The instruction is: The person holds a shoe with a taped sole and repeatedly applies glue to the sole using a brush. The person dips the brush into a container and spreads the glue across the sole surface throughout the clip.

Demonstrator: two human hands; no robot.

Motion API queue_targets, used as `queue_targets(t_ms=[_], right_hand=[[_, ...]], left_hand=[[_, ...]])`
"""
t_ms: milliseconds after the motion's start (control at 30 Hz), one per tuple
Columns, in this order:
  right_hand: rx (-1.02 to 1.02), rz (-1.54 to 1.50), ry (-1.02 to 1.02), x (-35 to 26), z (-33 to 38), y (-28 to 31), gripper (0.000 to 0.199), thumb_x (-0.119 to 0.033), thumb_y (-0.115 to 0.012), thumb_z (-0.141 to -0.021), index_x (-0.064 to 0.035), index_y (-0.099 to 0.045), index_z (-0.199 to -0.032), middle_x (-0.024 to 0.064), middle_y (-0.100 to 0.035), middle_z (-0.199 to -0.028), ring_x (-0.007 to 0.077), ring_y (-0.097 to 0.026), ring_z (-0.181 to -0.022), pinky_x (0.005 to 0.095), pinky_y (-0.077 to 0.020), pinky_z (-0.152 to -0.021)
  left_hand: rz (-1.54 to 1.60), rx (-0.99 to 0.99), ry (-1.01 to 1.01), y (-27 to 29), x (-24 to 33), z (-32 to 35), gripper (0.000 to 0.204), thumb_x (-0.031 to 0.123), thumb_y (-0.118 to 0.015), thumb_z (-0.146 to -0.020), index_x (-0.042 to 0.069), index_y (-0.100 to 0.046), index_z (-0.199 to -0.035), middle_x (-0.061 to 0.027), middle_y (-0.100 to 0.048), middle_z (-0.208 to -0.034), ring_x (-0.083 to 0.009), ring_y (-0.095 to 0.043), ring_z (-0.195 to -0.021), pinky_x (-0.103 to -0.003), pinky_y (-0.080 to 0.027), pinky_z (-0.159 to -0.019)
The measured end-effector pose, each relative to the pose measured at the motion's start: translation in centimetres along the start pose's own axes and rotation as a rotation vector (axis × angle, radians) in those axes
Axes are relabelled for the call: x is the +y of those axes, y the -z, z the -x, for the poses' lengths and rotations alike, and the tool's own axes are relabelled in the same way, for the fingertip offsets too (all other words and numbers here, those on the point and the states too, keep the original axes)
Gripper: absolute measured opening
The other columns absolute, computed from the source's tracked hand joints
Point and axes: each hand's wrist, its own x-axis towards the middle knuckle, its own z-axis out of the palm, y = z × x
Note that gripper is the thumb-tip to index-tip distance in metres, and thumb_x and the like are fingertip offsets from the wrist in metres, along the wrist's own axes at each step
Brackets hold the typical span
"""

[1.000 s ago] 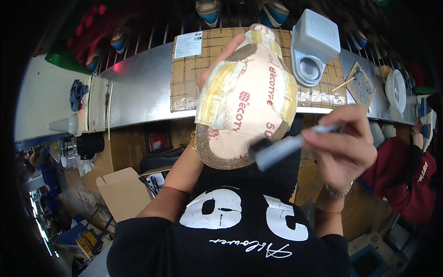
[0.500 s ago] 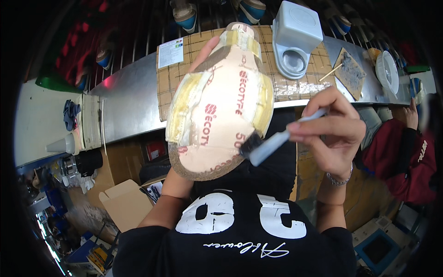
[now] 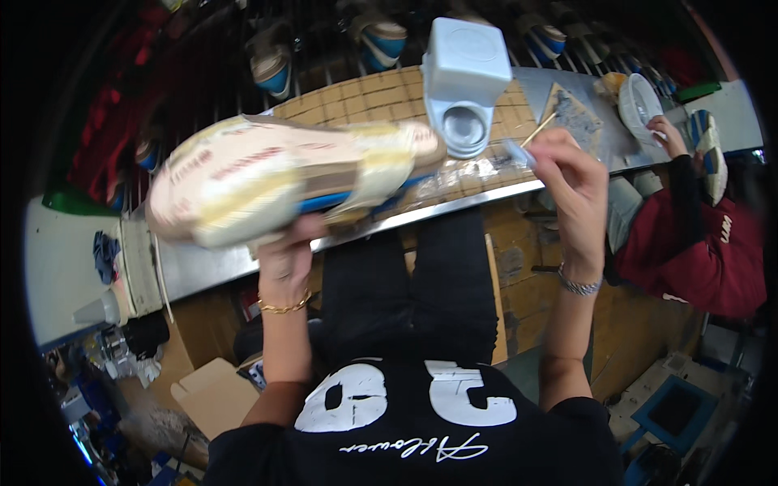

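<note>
Shoe [image 3: 275, 190] on last, sole taped, lifted sideways above workbench front edge [image 3: 454, 202]. Left hand [image 3: 285, 257] clamps it from below. Right hand [image 3: 571, 174] pinches brush [image 3: 519, 152] beside grey glue pot [image 3: 463, 81]. Risk: swinging shoe toe clips pot, tips it.

shoe [image 3: 267, 190] left of grey box [image 3: 463, 81], on bench [image 3: 365, 101]

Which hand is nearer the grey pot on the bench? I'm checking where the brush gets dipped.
Right. The right hand with the brush is just beside the grey pot; the left hand holds the shoe farther left.
</note>
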Motion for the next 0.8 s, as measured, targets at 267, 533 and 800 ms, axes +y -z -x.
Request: queue_targets(t_ms=[267, 533, 800], right_hand=[[0.123, 0.982, 0.230, 5.4, -1.9, -0.3, 0.010, -0.017, -0.073, -0.088, -0.0094, -0.078, -0.093, 0.0037, -0.058, -0.080, 0.0195, -0.056, -0.076, 0.0337, -0.0368, -0.072], [0.065, 0.652, -0.210, 5.3, -1.5, 0.1, 0.017, -0.019, -0.068, -0.095, -0.0047, -0.075, -0.098, 0.0022, -0.064, -0.077, 0.0112, -0.053, -0.066, 0.0289, -0.0366, -0.059], [0.085, 0.606, 0.123, 0.0, -2.9, 0.8, 0.014, -0.010, -0.076, -0.086, -0.0047, -0.078, -0.099, 0.0044, -0.067, -0.083, 0.0120, -0.059, -0.077, 0.0246, -0.0432, -0.070]], left_hand=[[0.622, -0.658, 0.485, -0.8, 1.9, -5.5, 0.128, 0.097, -0.044, -0.069, 0.000, -0.026, -0.151, -0.0277, -0.059, -0.116, -0.0392, -0.063, -0.102, -0.049, -0.056, -0.082], [0.431, -0.304, 0.257, -3.4, -0.3, -3.4, 0.118, 0.094, -0.035, -0.077, 0.001, -0.031, -0.150, -0.0246, -0.062, -0.109, -0.0341, -0.065, -0.077, -0.047, -0.057, -0.065], [0.295, -0.355, 0.379, -2.7, -2.9, -0.8, 0.097, 0.079, -0.032, -0.093, 0.002, -0.034, -0.151, -0.0186, -0.054, -0.141, -0.0231, -0.062, -0.121, -0.037, -0.055, -0.099]])
